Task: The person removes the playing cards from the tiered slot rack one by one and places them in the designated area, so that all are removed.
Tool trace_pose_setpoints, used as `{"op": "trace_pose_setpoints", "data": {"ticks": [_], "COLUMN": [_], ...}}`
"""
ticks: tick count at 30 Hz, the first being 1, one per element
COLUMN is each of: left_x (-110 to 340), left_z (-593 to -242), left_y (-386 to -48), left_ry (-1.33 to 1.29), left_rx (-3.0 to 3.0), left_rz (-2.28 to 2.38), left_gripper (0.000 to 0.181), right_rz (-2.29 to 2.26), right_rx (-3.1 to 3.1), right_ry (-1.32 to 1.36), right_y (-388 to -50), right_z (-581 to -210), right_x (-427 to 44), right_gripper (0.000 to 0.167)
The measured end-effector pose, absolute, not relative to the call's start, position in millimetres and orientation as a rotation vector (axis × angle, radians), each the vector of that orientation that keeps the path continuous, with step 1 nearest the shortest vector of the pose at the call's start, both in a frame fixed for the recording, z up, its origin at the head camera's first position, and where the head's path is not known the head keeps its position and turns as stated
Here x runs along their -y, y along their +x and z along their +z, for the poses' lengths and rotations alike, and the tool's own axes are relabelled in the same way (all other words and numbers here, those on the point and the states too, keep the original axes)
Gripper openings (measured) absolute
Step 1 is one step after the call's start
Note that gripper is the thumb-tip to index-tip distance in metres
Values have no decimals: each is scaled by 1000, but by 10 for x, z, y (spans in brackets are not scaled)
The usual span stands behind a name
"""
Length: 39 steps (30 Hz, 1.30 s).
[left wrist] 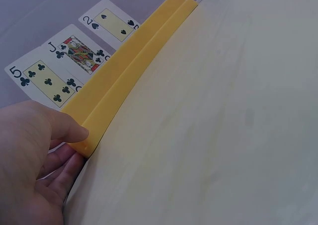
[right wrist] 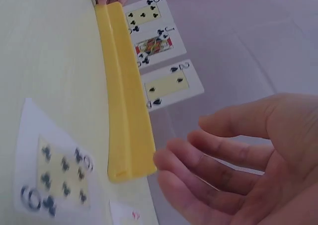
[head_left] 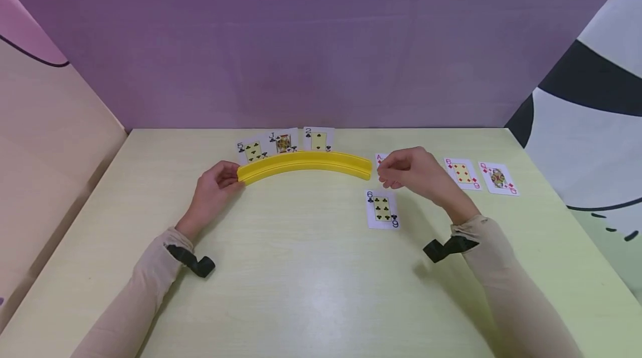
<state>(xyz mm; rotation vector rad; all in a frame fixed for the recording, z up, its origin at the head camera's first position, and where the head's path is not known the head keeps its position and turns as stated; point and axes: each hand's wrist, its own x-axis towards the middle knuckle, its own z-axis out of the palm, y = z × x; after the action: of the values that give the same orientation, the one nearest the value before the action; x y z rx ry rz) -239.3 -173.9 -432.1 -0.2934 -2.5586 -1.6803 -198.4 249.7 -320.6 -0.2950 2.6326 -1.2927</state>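
A curved yellow card holder (head_left: 306, 163) lies across the table, its left end pinched between the thumb and fingers of my left hand (head_left: 213, 193). Three playing cards stand upright in it: the five of clubs (left wrist: 47, 81), the jack of clubs (left wrist: 79, 53) and the two of spades (head_left: 319, 139). Just past the holder's right end hovers my right hand (head_left: 413, 173), fingers loosely curled, nothing between them in the right wrist view. Under that hand a red ace (head_left: 379, 158) is partly hidden. Nearer to me the six of clubs (head_left: 382, 210) lies face up.
To the right of my right hand, the six of diamonds (head_left: 462, 174) and the queen of diamonds (head_left: 499, 178) lie face up on the pale table (head_left: 301, 291). A purple backdrop (head_left: 321, 40) rises behind the table, with panels at both sides.
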Motion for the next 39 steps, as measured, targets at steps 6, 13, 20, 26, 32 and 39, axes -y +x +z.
{"op": "trace_pose_setpoints", "data": {"ticks": [6,13,20,26,32,39], "left_x": [1722,1705,1730,1732,1736,1767], "left_z": [-4306,-4295,-4291,-4326,-4311,-4290], "left_y": [-2384,-2392,-2385,-2380,-2357,-2345], "left_ry": [-283,-297,-303,-310,-300,-288], "left_rx": [2562,2551,2546,2542,2560,2562], "left_rz": [-1671,-1702,-1681,-1682,-1669,-1654], "left_gripper": [34,35,35,35,36,35], "right_rz": [-1243,-1433,-1801,-2022,-2066,-1995], "right_rx": [-2752,-2763,-2660,-2589,-2603,-2688], "right_ry": [-339,-261,-226,-195,-214,-219], "right_y": [-2081,-2254,-2396,-2489,-2574,-2610], "right_z": [-3153,-3170,-3241,-3308,-3485,-3622], "right_x": [-2287,-2090,-1899,-1717,-1594,-1513], "right_gripper": [21,17,21,22,22,20]}}
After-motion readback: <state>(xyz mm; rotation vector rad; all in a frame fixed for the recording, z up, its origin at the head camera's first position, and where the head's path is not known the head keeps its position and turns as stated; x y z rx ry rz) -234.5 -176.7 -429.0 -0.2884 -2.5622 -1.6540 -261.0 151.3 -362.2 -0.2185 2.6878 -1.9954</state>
